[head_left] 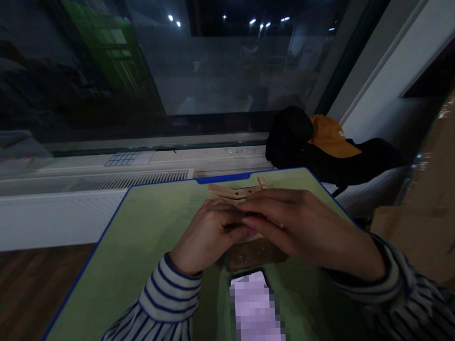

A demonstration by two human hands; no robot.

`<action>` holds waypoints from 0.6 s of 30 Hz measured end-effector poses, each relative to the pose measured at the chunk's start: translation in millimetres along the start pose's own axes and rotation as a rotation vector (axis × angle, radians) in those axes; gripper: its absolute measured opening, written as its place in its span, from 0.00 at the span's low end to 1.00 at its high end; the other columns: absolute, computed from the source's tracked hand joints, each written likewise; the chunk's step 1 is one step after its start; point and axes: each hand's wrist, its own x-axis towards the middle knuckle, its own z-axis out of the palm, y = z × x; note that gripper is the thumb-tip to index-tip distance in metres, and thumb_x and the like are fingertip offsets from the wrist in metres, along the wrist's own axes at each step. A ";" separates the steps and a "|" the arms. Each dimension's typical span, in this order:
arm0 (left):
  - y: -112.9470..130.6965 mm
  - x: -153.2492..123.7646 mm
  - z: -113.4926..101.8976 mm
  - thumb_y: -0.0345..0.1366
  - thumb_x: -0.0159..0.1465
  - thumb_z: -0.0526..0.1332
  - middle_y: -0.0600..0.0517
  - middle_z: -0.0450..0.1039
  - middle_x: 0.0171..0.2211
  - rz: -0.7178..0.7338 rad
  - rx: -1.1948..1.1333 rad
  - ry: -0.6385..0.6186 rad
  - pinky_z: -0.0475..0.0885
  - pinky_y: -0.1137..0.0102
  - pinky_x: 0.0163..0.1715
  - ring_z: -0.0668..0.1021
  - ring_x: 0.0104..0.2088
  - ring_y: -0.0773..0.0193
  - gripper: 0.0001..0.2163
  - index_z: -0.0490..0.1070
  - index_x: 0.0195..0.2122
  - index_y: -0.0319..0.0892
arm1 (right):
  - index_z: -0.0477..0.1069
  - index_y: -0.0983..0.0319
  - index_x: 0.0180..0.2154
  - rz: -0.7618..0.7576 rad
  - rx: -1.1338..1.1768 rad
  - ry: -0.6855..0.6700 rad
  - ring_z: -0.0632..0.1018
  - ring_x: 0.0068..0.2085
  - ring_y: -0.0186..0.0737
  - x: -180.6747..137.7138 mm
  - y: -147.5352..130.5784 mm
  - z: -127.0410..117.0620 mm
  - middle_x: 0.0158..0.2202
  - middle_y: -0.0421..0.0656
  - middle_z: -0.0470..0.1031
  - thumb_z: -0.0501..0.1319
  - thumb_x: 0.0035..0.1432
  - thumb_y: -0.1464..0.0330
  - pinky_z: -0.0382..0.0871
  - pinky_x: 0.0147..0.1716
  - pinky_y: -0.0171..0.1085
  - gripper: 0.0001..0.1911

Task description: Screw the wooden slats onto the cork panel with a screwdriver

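Note:
My left hand (pixel 203 236) and my right hand (pixel 300 227) meet over the middle of the table, with fingers bent and pressed together. Whatever small thing they pinch between them is hidden by the fingers. Just beyond the fingertips, a light wooden piece (pixel 237 192) with dark holes and a raised end shows partly; the hands cover its near side. Under the hands lies a brown block (pixel 255 254) with a worn-looking surface. Nearer to me, a phone (pixel 254 309) lies face up with its screen lit and blurred out.
The green table (pixel 158 217) has a blue edge. Behind it are a white radiator (pixel 57 216) and a window sill (pixel 212 158). A dark bag (pixel 289 138) with an orange cap (pixel 331 136) rests at the back right. A cardboard box (pixel 430 203) stands right of the table.

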 end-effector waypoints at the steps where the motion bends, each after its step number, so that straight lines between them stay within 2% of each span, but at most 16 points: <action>1: 0.0 0.3 -0.1 0.38 0.60 0.61 0.51 0.78 0.35 0.005 -0.007 -0.003 0.68 0.64 0.42 0.77 0.40 0.60 0.06 0.76 0.33 0.44 | 0.65 0.61 0.52 -0.016 0.034 -0.001 0.72 0.50 0.36 -0.3 0.7 -1.1 0.51 0.43 0.72 0.54 0.62 0.70 0.65 0.50 0.37 0.16; 3: 0.0 0.6 -0.5 0.38 0.60 0.61 0.50 0.78 0.35 -0.001 -0.011 -0.008 0.68 0.64 0.42 0.77 0.40 0.60 0.06 0.76 0.32 0.43 | 0.64 0.60 0.53 -0.055 0.095 -0.013 0.71 0.52 0.33 -0.9 2.3 -2.9 0.54 0.41 0.70 0.54 0.61 0.72 0.63 0.52 0.35 0.17; 6: 0.5 0.6 -1.5 0.37 0.60 0.61 0.51 0.78 0.34 -0.014 -0.022 -0.044 0.67 0.62 0.44 0.77 0.40 0.60 0.05 0.76 0.34 0.44 | 0.69 0.59 0.47 -0.080 0.103 -0.012 0.73 0.50 0.32 -1.5 4.8 -3.2 0.51 0.39 0.73 0.55 0.60 0.75 0.64 0.51 0.34 0.14; 12: 3.5 2.0 -2.5 0.32 0.63 0.57 0.51 0.77 0.40 0.009 -0.095 -0.150 0.65 0.63 0.48 0.75 0.44 0.61 0.07 0.75 0.39 0.44 | 0.71 0.60 0.42 0.008 -0.082 -0.018 0.76 0.45 0.39 -2.5 3.2 -1.6 0.45 0.41 0.76 0.57 0.59 0.72 0.68 0.46 0.39 0.09; 15: 4.4 2.4 -1.2 0.31 0.62 0.59 0.52 0.77 0.40 -0.017 -0.073 -0.129 0.66 0.64 0.47 0.75 0.44 0.62 0.06 0.75 0.37 0.44 | 0.71 0.61 0.42 0.047 -0.121 -0.033 0.76 0.43 0.40 -2.5 1.1 -1.9 0.43 0.43 0.76 0.55 0.61 0.69 0.70 0.43 0.39 0.10; 18: 3.7 2.1 1.2 0.35 0.58 0.63 0.51 0.77 0.38 -0.041 -0.019 -0.057 0.66 0.64 0.46 0.76 0.42 0.60 0.06 0.76 0.36 0.43 | 0.71 0.62 0.42 0.074 -0.136 -0.036 0.76 0.42 0.40 -1.9 0.2 -1.2 0.42 0.44 0.77 0.53 0.63 0.67 0.69 0.43 0.40 0.11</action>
